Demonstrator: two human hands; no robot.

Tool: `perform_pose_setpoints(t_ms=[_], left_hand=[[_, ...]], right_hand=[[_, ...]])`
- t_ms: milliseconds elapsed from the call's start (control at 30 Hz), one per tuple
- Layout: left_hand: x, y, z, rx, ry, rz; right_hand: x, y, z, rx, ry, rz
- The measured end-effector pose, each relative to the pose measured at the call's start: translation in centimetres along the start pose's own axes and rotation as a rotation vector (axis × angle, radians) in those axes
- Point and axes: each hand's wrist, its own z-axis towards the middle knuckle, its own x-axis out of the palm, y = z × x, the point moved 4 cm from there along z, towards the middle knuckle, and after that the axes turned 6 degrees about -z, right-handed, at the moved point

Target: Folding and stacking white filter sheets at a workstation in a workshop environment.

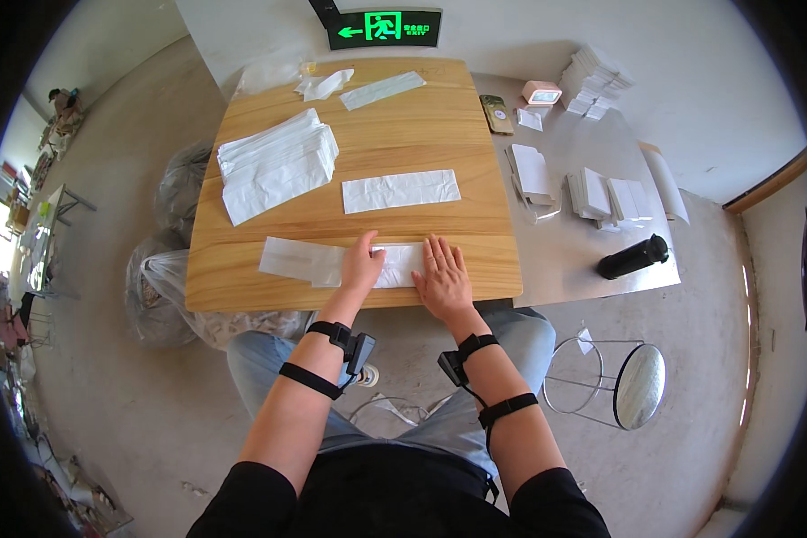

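Note:
A long, flat plastic bag point(301, 262) lies across the near edge of the wooden table, clear at its left part and whiter toward the right. My left hand point(360, 265) is turned on its side at the bag's middle, fingers together and thumb close by, gripping the plastic; its far fingers are hidden. Flat on the bag's right end rests my right hand point(445, 280), fingers stretched out. Just beyond my hands is a single white flat bag point(401, 192). Farther left sits a fanned stack of white bags point(278, 164).
Another strip bag point(383, 91) and crumpled plastic point(325, 84) lie at the table's far side. The metal side table on the right bears a phone point(496, 115), white packet stacks point(608, 197) and a black bottle point(632, 257). A round stool point(639, 386) stands at right; filled plastic sacks point(164, 278) at left.

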Motion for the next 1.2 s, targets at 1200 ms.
perform_pose_setpoints(t_ms=[1200], left_hand=[[-16.9,9.9,-2.4,-0.138,-0.608,0.574]], right_hand=[[2.9,-7.4,0.0,0.582,-0.291,1.400]])
